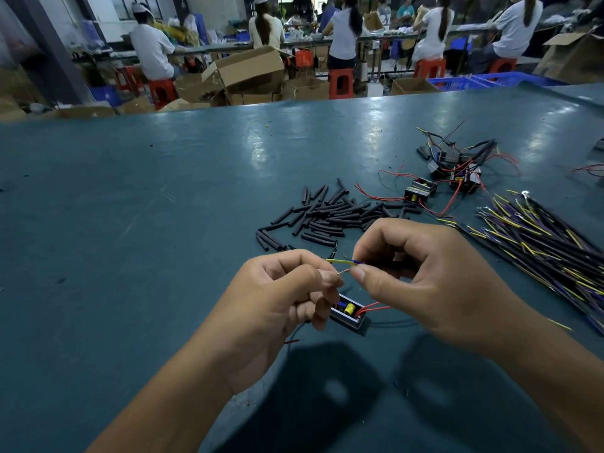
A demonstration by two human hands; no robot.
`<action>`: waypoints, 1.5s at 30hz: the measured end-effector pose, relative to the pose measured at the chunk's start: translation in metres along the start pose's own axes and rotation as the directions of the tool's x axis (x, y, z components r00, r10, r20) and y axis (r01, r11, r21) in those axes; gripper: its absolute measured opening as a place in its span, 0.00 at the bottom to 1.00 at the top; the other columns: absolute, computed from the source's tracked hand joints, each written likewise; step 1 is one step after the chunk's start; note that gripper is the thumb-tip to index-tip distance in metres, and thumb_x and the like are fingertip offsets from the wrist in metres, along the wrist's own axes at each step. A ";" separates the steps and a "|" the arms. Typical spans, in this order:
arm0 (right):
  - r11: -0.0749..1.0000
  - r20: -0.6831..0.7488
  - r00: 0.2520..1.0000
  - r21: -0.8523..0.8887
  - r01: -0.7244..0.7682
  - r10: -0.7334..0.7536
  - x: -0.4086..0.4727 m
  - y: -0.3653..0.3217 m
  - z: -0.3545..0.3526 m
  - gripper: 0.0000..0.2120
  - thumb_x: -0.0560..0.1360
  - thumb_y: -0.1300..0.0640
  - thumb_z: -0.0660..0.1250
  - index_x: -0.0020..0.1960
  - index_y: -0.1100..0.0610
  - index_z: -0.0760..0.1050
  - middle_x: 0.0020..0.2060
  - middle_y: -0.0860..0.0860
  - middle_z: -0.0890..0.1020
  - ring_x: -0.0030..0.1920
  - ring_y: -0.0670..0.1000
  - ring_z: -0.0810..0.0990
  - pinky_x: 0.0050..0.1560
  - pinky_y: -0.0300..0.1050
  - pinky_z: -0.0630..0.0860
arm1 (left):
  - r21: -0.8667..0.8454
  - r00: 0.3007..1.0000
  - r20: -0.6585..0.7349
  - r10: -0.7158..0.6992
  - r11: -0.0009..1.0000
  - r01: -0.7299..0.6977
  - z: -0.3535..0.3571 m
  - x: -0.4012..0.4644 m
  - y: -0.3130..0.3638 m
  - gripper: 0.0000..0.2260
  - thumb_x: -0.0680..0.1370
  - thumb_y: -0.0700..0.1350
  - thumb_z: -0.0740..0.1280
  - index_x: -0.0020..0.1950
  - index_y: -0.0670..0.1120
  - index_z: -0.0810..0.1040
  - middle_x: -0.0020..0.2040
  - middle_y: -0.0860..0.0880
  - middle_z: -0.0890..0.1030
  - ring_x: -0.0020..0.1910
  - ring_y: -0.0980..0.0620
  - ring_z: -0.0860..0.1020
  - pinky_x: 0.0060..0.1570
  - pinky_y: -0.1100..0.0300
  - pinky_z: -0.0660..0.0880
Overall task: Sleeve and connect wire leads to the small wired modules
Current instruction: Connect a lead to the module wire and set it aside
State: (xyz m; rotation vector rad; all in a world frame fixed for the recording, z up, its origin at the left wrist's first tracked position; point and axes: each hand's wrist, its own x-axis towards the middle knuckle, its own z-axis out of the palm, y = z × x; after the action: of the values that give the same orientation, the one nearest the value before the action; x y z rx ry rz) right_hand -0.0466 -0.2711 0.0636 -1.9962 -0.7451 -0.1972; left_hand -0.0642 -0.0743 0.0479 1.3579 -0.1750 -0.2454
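Just above the dark teal tabletop (163, 191), both hands are up close together working on wire ends. The left hand (281, 299) is curled up, pinching a thin bare wire tip between thumb and forefinger, and the small black boxy module with a yellow capacitor and red leads (348, 312) sits right beside its lower fingers; can't tell if it's held or resting on the tabletop. The right hand (421, 273) pinches a yellow and blue wire lead (343, 261), whose ends nearly meet the bare tip. Behind the hands there's a loose pile of short black sleeve tubes (327, 214), a bundle of long black, yellow and purple wire leads (536, 233) off right, and a cluster of more wired modules (451, 171) farther back.
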 end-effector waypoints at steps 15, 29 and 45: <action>1.000 -0.108 0.994 -0.026 -0.009 0.006 0.001 -0.001 0.003 0.05 0.73 0.55 0.71 0.39 0.51 0.77 0.32 0.44 0.78 0.32 0.43 0.75 0.33 0.39 0.72 | 0.387 0.919 -0.067 0.388 0.859 -0.335 0.002 -0.005 0.002 0.02 0.73 0.40 0.73 0.43 0.43 0.86 0.37 0.45 0.86 0.34 0.54 0.84 0.37 0.65 0.79; 0.997 -0.170 0.985 -0.077 -0.007 -0.007 -0.002 -0.002 0.014 0.08 0.76 0.56 0.72 0.38 0.52 0.79 0.30 0.45 0.78 0.30 0.43 0.73 0.32 0.31 0.67 | 0.902 0.602 0.140 0.786 0.150 -0.405 0.005 -0.008 0.000 0.05 0.74 0.35 0.70 0.40 0.42 0.83 0.34 0.52 0.80 0.33 0.50 0.78 0.35 0.56 0.75; 0.994 -0.179 0.984 -0.103 -0.031 0.013 -0.004 -0.001 0.015 0.07 0.76 0.52 0.72 0.39 0.51 0.80 0.29 0.44 0.79 0.28 0.41 0.73 0.31 0.29 0.66 | 0.864 0.451 0.359 0.817 -0.108 -0.491 -0.018 0.002 -0.003 0.06 0.77 0.34 0.71 0.40 0.39 0.84 0.38 0.48 0.81 0.36 0.49 0.79 0.38 0.56 0.76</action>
State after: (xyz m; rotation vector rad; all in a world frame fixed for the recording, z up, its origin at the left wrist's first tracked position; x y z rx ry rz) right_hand -0.0527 -0.2599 0.0544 -2.0537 -0.6086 -0.4042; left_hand -0.0580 -0.0580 0.0410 2.2215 -0.8686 1.2389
